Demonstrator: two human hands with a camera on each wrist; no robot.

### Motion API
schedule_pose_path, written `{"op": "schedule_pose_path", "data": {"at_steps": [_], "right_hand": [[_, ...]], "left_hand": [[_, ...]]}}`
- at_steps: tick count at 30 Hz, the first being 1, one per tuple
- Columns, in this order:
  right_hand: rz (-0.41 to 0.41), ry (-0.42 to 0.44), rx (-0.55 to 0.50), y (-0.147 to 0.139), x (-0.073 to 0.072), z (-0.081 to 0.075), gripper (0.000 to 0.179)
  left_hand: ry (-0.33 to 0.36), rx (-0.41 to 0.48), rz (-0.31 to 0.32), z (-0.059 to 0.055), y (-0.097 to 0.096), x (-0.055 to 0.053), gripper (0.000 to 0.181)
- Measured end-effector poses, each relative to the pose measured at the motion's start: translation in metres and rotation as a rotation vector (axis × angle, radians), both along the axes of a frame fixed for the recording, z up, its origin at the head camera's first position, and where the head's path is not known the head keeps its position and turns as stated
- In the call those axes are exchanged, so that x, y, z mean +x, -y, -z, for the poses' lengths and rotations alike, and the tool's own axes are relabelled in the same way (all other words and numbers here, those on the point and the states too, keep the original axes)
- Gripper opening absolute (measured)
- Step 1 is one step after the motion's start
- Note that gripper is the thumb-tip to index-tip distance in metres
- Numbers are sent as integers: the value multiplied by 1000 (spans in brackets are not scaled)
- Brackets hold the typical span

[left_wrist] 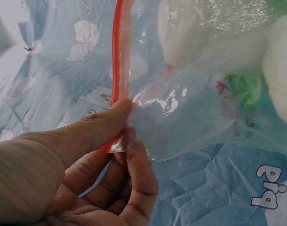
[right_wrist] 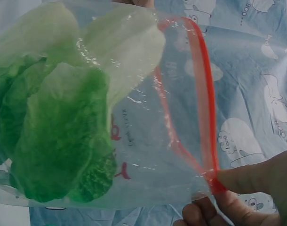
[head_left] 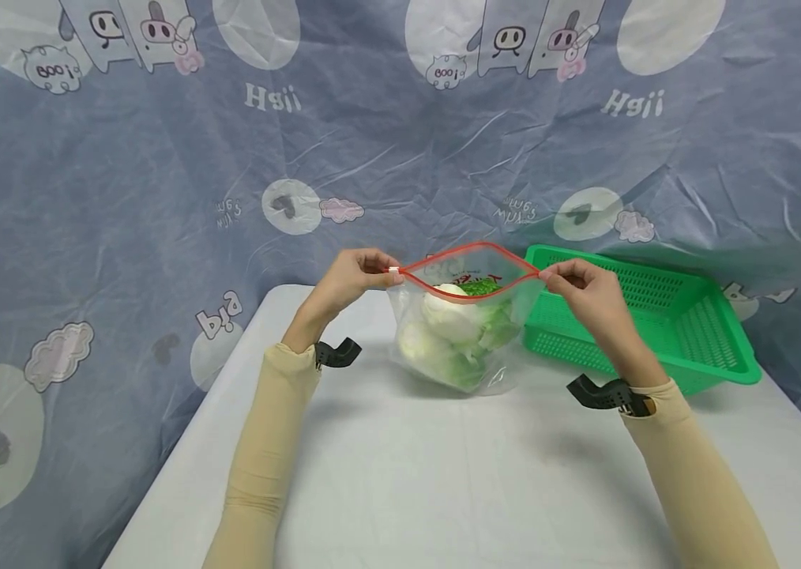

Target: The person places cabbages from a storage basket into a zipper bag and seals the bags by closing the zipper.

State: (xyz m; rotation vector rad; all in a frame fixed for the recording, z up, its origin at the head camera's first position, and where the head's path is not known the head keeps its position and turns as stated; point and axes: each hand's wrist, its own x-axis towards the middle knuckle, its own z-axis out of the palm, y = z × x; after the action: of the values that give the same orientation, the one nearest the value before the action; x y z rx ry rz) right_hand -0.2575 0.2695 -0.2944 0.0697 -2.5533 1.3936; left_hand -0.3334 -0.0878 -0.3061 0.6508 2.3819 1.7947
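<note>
A clear zip bag (head_left: 486, 381) with a red zip rim stands on the white table, its mouth spread apart. Inside lie pale green-white leafy vegetables (head_left: 453, 324), like small cabbages, and something bright green and bumpy behind them. My left hand (head_left: 354, 276) pinches the left corner of the rim, by a small white slider, between thumb and fingers. At the opposite corner, my right hand (head_left: 588, 296) pinches the red zip. Through the plastic the right wrist view shows broad green leaves (right_wrist: 63, 132) with white stalks.
A green plastic basket (head_left: 699, 316) with perforated walls sits at the back right, partly behind the bag and right hand. Printed blue-grey cloth (head_left: 386, 142) hangs behind the white table (head_left: 400, 482). Each wrist wears a black strap mount.
</note>
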Motion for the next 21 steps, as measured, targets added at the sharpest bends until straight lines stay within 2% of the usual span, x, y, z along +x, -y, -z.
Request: {"op": "schedule_pose_path", "data": {"at_steps": [2, 6, 9, 12, 15, 21], "right_hand": [[-5, -8, -33, 0, -1, 6, 52], [-12, -53, -78, 0, -4, 18, 49], [-10, -96, -104, -1, -7, 25, 44], [-16, -136, -138, -2, -8, 28, 39], [-28, -177, -189, -3, -8, 30, 35], [-30, -230, -254, -8, -4, 34, 31]], "left_hand": [[4, 53, 2, 7, -3, -2, 27], [22, 182, 44, 17, -9, -7, 25], [49, 256, 72, 21, -12, -10, 22], [74, 302, 75, 22, -13, -11, 18], [86, 340, 61, 22, -12, -12, 15], [89, 399, -10, 20, -8, -15, 15]]}}
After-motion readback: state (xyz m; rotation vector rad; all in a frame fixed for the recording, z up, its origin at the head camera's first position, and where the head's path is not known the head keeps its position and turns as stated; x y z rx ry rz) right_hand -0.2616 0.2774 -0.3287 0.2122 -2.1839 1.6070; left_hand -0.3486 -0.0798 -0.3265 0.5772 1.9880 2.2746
